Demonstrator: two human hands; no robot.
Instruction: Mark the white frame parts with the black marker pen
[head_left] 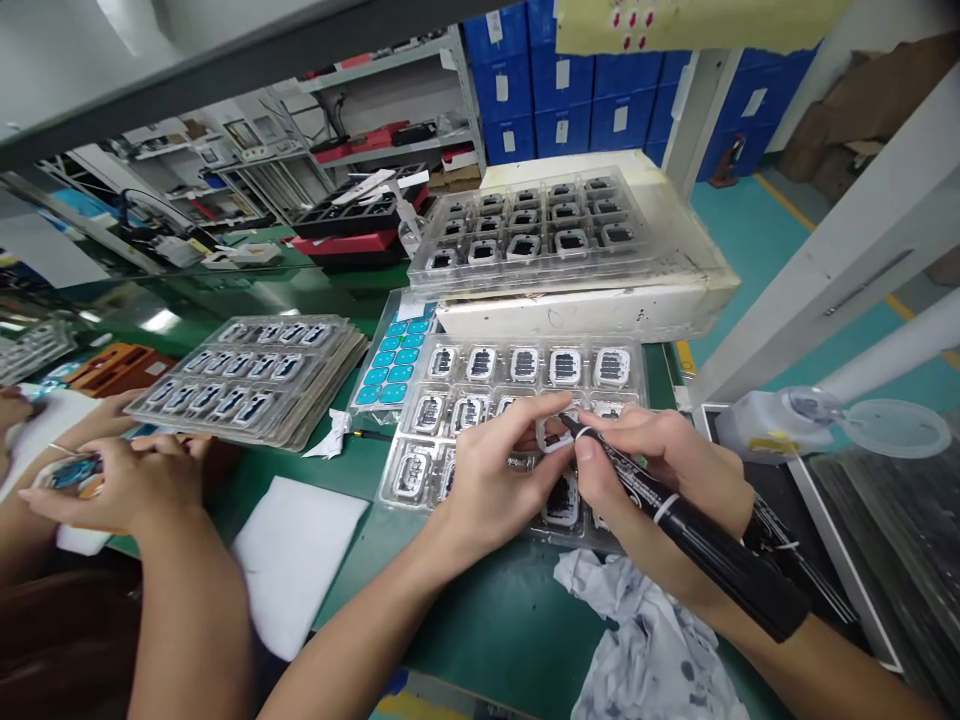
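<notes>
My left hand (499, 470) pinches a small white square frame part (551, 432) above a clear plastic tray (390, 487). My right hand (667, 470) grips a black marker pen (675, 520), its tip at the upper right edge of the white part. The tray beneath carries rows of similar white square parts with dark marked centres, such as a white part (565, 366) in the back row. My hands hide some of the middle and front rows. A crumpled, stained white cloth (645, 640) lies in front of the tray, below my right hand.
A co-worker's hands (127, 475) hold a small item at left, near stacked trays (247, 375). A raised tray (525, 225) rests on a white box (555, 312) behind. Blue-green pads (391, 360), a folded white cloth (296, 560) and a plastic bottle (780, 425) stand around.
</notes>
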